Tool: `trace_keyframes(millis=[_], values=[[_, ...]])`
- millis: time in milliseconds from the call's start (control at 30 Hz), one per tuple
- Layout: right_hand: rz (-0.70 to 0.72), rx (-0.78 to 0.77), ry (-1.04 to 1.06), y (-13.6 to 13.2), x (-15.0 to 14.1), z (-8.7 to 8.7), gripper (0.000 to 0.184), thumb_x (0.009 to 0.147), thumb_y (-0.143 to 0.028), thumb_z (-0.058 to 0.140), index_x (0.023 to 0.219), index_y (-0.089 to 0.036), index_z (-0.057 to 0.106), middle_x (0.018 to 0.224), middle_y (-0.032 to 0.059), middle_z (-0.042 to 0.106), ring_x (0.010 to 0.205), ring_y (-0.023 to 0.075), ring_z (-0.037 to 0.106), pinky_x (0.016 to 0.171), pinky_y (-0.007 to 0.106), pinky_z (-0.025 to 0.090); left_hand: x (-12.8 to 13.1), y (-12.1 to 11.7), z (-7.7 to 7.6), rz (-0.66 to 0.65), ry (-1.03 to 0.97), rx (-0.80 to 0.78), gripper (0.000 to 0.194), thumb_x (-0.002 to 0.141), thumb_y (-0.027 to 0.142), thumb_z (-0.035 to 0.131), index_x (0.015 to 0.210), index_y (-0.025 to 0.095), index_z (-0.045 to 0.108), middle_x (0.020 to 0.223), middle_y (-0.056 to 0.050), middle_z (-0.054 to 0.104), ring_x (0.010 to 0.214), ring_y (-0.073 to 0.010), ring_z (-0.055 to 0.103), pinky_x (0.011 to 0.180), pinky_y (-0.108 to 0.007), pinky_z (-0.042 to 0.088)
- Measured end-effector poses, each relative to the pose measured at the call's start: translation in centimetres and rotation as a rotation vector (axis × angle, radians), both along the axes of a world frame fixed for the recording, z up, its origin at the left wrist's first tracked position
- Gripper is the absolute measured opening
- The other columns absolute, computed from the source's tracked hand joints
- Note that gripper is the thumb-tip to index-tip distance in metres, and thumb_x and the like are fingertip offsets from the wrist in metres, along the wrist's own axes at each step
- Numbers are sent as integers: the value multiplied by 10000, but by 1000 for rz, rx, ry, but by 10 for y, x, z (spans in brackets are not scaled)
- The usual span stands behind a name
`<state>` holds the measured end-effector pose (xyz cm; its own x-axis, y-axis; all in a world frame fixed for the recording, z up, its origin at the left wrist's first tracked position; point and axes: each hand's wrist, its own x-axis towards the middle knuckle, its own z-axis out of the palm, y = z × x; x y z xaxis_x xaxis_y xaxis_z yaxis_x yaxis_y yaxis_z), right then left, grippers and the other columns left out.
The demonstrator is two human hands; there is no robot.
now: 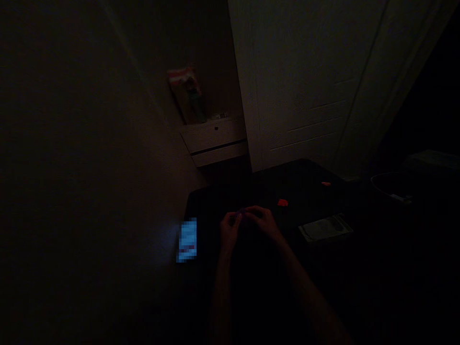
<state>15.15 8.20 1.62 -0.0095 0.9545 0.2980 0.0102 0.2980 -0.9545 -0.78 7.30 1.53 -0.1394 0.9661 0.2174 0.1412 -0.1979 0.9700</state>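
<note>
Both hands meet over a dark table (258, 191) in very dim light. My left hand (229, 225) is closed, fingertips and thumb pressed on a small purplish piece (243, 212). From the other side my right hand (262, 218) grips the same piece, its fingers bent in towards the left thumb. The kind of piece cannot be made out, as the fingers cover much of it. Just beyond the right hand lies a small bright orange-red piece (282, 202). Another small orange piece (326, 184) lies farther off to the right.
A lit, pixelated screen (187, 239) glows at the table's left edge beside the wall. To the right are a pale flat box (327, 229) and a white cable (381, 177). Behind stand a drawer unit (215, 139) with a red-and-white striped item (183, 79) and a pale panel (305, 86).
</note>
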Motion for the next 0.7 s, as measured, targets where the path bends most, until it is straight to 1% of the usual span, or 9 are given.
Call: trace_keyframes(millis=[100,233,333,433,533,633,700], values=[[26,0,-1,-4,1,2,257,827,-367,705,1022,-211,766,1064,67,777,1022,257,708,958,399,525,-3,0,-1,0,6,-11,326,742,469,758,845,165,702,790,-49,716,758,-199,665,703,-294,500],[40,-12,-6,-6,0,3,277,821,-372,718,1041,-210,763,1067,71,774,1008,260,711,933,401,537,-8,0,-3,47,12,-11,299,719,452,775,776,169,699,741,-39,703,721,-193,654,683,-290,491],[32,3,-21,-6,-2,2,261,818,-375,725,1018,-212,764,1050,69,775,1000,258,709,936,401,533,-8,-2,0,24,9,-23,299,710,451,790,758,169,700,724,-35,701,717,-192,655,676,-285,488],[17,14,-29,-6,-3,2,242,833,-377,712,1002,-213,768,1036,68,776,993,256,706,929,397,530,-4,-5,5,-28,-1,-33,304,722,456,789,788,169,711,758,-40,714,744,-194,664,690,-284,494],[28,42,-53,-7,0,3,228,844,-382,703,977,-214,781,1012,68,776,972,249,706,917,389,530,-1,-8,10,-53,-14,0,306,740,454,778,861,178,724,823,-47,732,799,-199,677,737,-293,508],[63,84,-98,-8,3,4,225,861,-378,688,973,-216,796,995,70,774,959,241,704,910,379,528,0,-8,10,-51,18,35,282,771,443,755,877,182,734,860,-53,741,841,-205,682,785,-304,512],[85,87,-112,-9,4,4,242,868,-371,679,1016,-219,796,1022,73,772,975,240,702,918,379,526,-1,-8,9,-52,31,41,273,792,443,738,867,181,736,863,-53,740,848,-206,681,792,-304,510]])
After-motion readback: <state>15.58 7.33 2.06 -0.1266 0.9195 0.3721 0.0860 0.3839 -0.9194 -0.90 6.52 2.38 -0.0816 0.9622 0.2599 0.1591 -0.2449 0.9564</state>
